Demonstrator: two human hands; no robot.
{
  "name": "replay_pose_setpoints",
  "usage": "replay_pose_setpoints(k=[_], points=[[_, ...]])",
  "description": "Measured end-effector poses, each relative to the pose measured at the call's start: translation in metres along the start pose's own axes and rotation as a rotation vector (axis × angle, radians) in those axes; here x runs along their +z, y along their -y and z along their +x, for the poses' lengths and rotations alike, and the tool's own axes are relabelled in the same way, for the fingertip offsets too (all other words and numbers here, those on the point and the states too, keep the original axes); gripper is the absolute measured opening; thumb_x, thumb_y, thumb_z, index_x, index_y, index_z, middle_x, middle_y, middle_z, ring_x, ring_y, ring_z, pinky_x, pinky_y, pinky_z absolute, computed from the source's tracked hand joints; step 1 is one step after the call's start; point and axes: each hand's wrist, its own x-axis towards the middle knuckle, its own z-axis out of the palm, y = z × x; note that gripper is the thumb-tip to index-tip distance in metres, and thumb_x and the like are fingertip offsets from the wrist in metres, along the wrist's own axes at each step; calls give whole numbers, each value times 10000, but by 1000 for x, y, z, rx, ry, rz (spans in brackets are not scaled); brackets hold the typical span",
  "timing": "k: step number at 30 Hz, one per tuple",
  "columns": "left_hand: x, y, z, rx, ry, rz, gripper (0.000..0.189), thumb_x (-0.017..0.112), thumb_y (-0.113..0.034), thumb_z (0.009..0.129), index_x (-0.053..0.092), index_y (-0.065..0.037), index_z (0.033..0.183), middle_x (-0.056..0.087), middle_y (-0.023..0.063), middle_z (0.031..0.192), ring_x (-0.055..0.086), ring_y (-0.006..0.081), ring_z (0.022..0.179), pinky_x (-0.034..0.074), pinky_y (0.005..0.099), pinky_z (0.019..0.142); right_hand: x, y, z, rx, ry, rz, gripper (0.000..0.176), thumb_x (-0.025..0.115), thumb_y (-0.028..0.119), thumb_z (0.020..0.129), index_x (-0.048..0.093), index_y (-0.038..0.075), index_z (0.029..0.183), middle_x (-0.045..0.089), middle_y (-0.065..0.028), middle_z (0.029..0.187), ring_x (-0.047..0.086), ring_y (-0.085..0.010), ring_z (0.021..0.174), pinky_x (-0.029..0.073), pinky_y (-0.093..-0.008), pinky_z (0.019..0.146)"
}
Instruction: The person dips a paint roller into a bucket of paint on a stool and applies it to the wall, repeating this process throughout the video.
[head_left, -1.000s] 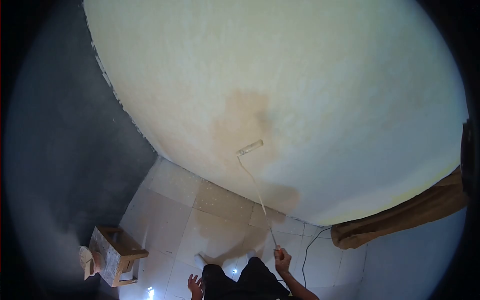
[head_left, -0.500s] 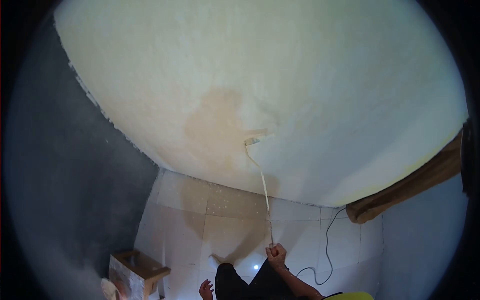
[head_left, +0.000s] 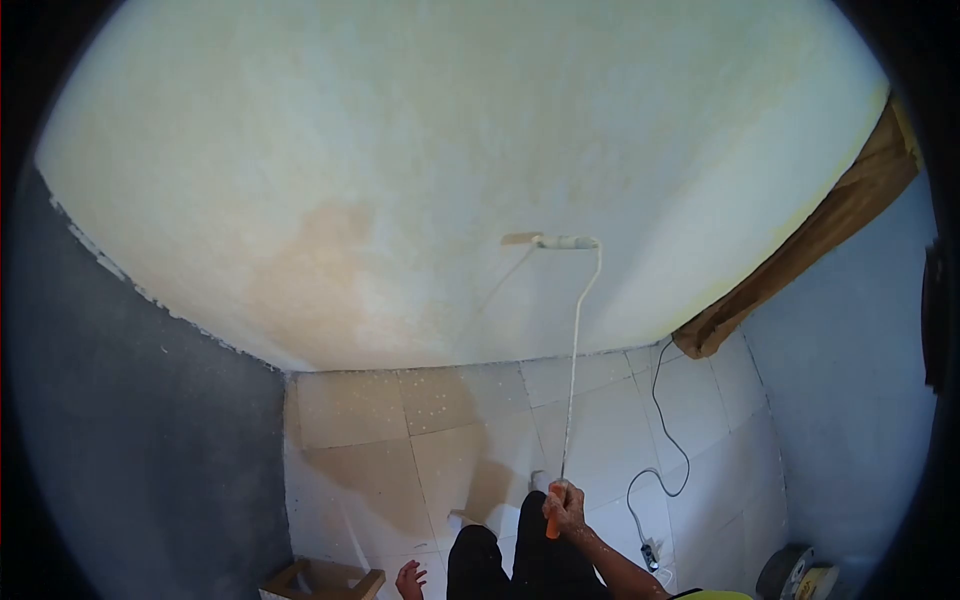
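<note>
In my right hand (head_left: 566, 508) is the orange handle of a paint roller (head_left: 573, 380), with the fingers wrapped around it. A long thin rod runs up from the grip to the roller head (head_left: 568, 243), which is at the pale cream wall (head_left: 450, 140) and casts a shadow to its left. Low in the view, my left hand (head_left: 409, 580) hangs beside my leg with its fingers slightly curled and apart, holding nothing. Paint specks show on my right hand and forearm.
A wooden stool-like frame (head_left: 322, 578) stands at the lower left near the dark grey wall (head_left: 140, 400). A cable (head_left: 660, 400) crosses the tiled floor (head_left: 500, 420) to a power strip (head_left: 650, 553). Brown covering (head_left: 790, 270) hangs at right; round containers (head_left: 785, 575) sit lower right.
The roller head has moved right and slightly up along the wall. My view has shifted right, bringing the power strip and round containers into sight. My left hand still hangs low.
</note>
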Motion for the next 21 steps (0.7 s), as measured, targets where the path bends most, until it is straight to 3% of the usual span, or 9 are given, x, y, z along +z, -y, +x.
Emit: replay_pose_setpoints(k=[3,4,6,7,9,10,13,14,21], points=[[15,20,7,-18,59,-59,232,502,-130,812,574,-68,1024,615,71,971,616,180,778,465,265,579,0,-19,32,-28,-31,-122,212,481,207,883,476,19,786,463,-43,553,465,-124,418,392,-259,393],[23,21,-9,121,186,-12,292,470,-230,881,545,-83,1122,578,64,1080,589,187,864,466,312,671,-1,-25,46,-33,5,-86,240,470,230,890,477,18,778,463,-44,537,464,-126,413,392,-261,392],[42,38,-11,145,248,2,292,487,-241,874,556,-80,1107,585,59,1057,585,161,816,458,273,635,-5,-35,76,-66,61,-54,346,454,333,897,474,19,753,457,-45,492,470,-129,411,383,-258,390],[55,43,-16,144,260,27,284,484,-234,873,561,-80,1098,590,56,1047,581,148,804,452,256,626,-8,-41,93,-57,57,-54,346,454,333,897,474,19,753,457,-45,492,470,-129,411,383,-258,390],[66,63,-9,14,306,231,273,486,-204,861,569,-67,1082,601,53,1014,572,129,793,453,243,626,-14,-58,122,-231,146,-186,427,436,417,890,461,19,738,451,-46,485,454,-122,407,369,-252,390],[73,83,-4,153,288,216,253,502,-158,838,583,-56,1055,609,50,985,568,118,797,454,234,642,-17,-65,135,-197,190,-112,447,424,446,888,461,27,738,449,-38,490,437,-115,401,359,-249,389],[91,115,-2,106,228,166,237,525,-105,813,591,-52,1035,608,57,992,568,139,837,462,249,704,-14,-77,172,-73,255,181,464,406,489,884,462,51,740,427,-2,502,382,-91,384,324,-239,379],[99,123,-1,168,219,200,230,538,-89,805,596,-48,1025,606,68,1010,560,173,904,452,274,784,-18,-86,183,-62,257,180,464,406,489,884,462,51,740,427,-2,502,382,-91,384,324,-239,379],[143,136,-28,243,245,488,245,541,-98,813,589,-45,1047,604,98,1028,556,224,957,429,314,855,-64,-200,186,55,-52,-67,409,443,439,888,413,79,696,350,22,488,316,-61,365,248,-209,332]])
